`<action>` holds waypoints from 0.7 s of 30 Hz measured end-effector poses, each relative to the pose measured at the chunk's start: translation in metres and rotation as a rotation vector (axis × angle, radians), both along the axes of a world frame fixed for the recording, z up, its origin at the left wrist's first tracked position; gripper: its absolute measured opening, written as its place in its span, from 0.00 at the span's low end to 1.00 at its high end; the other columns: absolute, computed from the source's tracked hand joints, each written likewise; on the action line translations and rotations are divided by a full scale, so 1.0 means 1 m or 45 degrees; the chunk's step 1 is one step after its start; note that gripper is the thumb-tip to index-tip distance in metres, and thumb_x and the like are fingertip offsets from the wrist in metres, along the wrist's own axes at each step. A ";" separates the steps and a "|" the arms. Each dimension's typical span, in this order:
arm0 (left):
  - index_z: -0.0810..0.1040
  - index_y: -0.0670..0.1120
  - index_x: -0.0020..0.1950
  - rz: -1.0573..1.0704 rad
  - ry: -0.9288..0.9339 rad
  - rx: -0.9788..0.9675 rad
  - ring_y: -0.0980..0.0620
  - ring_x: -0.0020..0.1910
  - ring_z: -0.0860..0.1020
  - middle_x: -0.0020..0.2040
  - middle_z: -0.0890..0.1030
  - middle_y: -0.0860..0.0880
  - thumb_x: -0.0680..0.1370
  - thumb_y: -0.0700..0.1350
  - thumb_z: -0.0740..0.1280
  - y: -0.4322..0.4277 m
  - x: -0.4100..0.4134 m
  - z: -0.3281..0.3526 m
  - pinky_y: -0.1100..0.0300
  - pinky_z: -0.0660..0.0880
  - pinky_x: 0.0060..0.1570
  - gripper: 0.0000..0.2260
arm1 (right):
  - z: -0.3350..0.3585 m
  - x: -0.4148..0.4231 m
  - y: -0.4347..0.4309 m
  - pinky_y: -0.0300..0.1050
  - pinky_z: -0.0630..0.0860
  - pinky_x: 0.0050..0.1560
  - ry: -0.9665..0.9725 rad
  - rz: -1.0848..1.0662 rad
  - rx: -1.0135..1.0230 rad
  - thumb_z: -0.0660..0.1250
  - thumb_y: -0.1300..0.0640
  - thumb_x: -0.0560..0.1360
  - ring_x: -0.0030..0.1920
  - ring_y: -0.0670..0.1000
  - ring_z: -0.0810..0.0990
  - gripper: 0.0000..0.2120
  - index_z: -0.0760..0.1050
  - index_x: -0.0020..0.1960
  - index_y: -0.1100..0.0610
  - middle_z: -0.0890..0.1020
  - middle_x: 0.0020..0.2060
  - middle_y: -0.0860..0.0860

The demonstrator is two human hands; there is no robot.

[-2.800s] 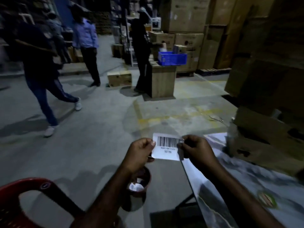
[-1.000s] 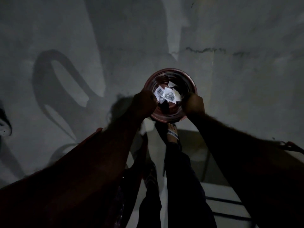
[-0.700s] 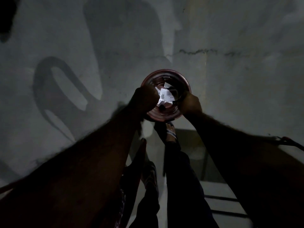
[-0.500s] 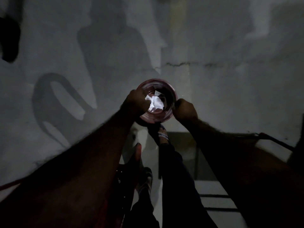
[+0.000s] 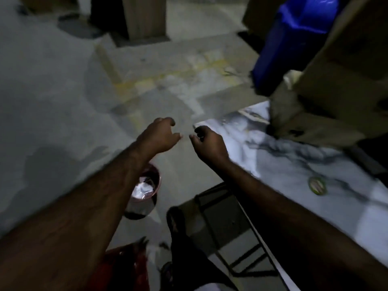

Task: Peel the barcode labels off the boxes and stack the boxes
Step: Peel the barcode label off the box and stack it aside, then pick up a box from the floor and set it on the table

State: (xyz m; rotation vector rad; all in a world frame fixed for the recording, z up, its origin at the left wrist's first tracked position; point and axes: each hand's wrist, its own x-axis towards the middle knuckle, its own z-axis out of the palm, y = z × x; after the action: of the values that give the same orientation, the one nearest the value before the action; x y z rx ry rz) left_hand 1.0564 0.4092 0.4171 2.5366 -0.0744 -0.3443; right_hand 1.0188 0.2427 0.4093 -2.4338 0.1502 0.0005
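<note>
Warehouse, dim light: a concrete floor (image 5: 63,101) with faded yellow lines ran past a marbled worktop (image 5: 294,164) where a person stood. Cardboard boxes (image 5: 346,80) were piled at the worktop's far end, the lowest resting on its surface, with a blue crate (image 5: 294,38) just beside them. Both bare arms reached forward over the floor, just off the worktop's corner. The left hand (image 5: 161,135) and right hand (image 5: 210,143) were near each other but apart. Each grip was loosely curled and, so far as the blur showed, held nothing. Below the left forearm a small bin (image 5: 138,208) stood on the floor, with peeled white labels (image 5: 142,189) lying inside it. A round green sticker (image 5: 317,185) lay on the worktop nearer the person.

With the hands empty and labels in the bin, the work appeared to stand between one box and the next. The next move would call for reaching right to the boxes, finding a barcode label and lifting its edge to peel. No label could be made out on the blurred cardboard.
</note>
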 end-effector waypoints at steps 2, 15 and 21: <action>0.72 0.46 0.69 -0.166 -0.067 0.018 0.42 0.64 0.75 0.69 0.73 0.42 0.75 0.58 0.69 -0.041 -0.011 0.030 0.53 0.72 0.62 0.26 | 0.028 -0.034 -0.038 0.45 0.74 0.57 -0.048 -0.072 -0.023 0.65 0.46 0.77 0.58 0.52 0.80 0.18 0.77 0.62 0.54 0.83 0.57 0.51; 0.76 0.46 0.61 -1.261 -0.067 0.151 0.45 0.58 0.77 0.63 0.79 0.43 0.78 0.60 0.65 -0.316 -0.195 0.123 0.57 0.70 0.46 0.20 | 0.087 -0.380 -0.330 0.49 0.72 0.61 0.094 -1.154 -0.141 0.63 0.41 0.78 0.63 0.59 0.76 0.26 0.70 0.69 0.56 0.79 0.63 0.58; 0.77 0.46 0.62 -1.565 -0.123 0.186 0.45 0.58 0.77 0.61 0.80 0.45 0.78 0.60 0.64 -0.439 -0.357 0.117 0.59 0.68 0.47 0.22 | 0.082 -0.624 -0.390 0.50 0.75 0.59 0.210 -1.554 -0.141 0.65 0.43 0.77 0.62 0.61 0.77 0.26 0.70 0.69 0.58 0.79 0.63 0.58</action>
State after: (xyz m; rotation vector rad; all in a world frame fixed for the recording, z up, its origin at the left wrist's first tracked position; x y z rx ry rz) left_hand 0.6998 -0.0298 0.5336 2.3201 -1.7018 -0.6782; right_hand 0.3951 -0.1468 0.4914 -2.0613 1.6799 -0.3514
